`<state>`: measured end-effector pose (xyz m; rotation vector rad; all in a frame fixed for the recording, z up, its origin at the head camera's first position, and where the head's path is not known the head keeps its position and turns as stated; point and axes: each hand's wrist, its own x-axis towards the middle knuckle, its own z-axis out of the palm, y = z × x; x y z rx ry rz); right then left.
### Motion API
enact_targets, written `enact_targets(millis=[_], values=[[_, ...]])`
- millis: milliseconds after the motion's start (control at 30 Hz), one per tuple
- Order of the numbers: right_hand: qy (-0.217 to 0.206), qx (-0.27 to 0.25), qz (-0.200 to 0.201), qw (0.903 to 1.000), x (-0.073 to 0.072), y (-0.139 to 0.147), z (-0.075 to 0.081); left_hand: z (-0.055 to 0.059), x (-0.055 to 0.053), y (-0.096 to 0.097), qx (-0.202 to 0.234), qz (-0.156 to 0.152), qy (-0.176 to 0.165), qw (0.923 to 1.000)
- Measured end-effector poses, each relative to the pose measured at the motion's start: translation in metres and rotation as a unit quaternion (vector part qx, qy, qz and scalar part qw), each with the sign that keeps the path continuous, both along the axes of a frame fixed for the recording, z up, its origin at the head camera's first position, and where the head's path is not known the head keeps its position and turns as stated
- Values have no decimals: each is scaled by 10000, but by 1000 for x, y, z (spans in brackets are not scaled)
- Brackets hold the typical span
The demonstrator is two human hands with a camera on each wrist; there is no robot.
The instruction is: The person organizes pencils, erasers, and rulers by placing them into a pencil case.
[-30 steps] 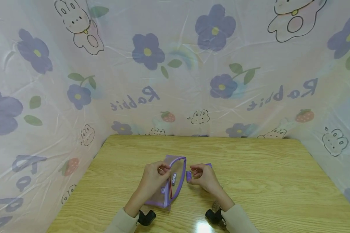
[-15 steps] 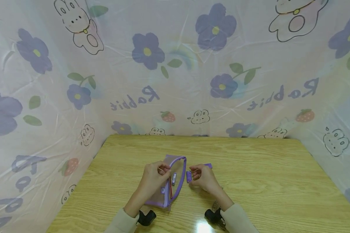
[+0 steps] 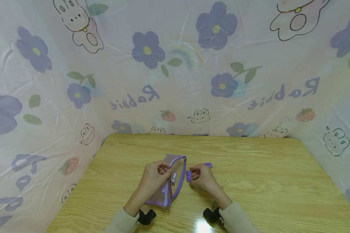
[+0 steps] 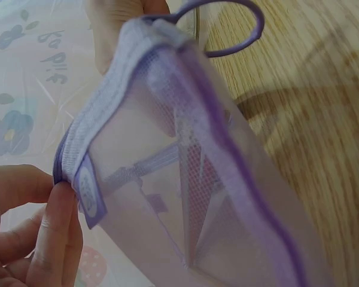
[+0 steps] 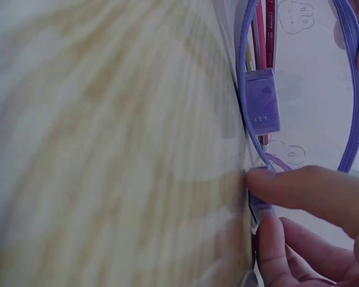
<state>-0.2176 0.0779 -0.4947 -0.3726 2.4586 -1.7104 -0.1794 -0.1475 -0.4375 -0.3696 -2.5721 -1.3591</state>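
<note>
A see-through pencil case [image 3: 156, 199] with purple trim lies tilted on the table, its zipped mouth spread apart toward the right. My left hand [image 3: 156, 176] pinches the rim of that mouth between thumb and fingers. Inside are red pencils [image 3: 170, 187] and a small block with a pale label [image 3: 174, 178], which looks purple in the right wrist view. Just right of the mouth, my right hand [image 3: 203, 177] holds a small purple block [image 3: 189, 176] between thumb and fingers. Its exact kind is unclear, as fingers cover part of it in the right wrist view.
Behind the right hand lies another purple piece [image 3: 208, 165], partly hidden by it. The wood-grain table [image 3: 259, 181] extends to both sides. A printed curtain [image 3: 175, 81] stands at the back and sides. Black wrist cameras [image 3: 147, 217] sit under both wrists.
The right hand has shifted very slightly, and more of the purple piece behind it shows. The left hand and the pencil case stay in place. The head view tilts a little.
</note>
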Motion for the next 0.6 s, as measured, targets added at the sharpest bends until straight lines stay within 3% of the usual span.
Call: enact_targets(millis=[600], values=[[115, 268, 130, 9995, -3, -3, -2, -2, 0, 1, 3, 9, -3, 10000]])
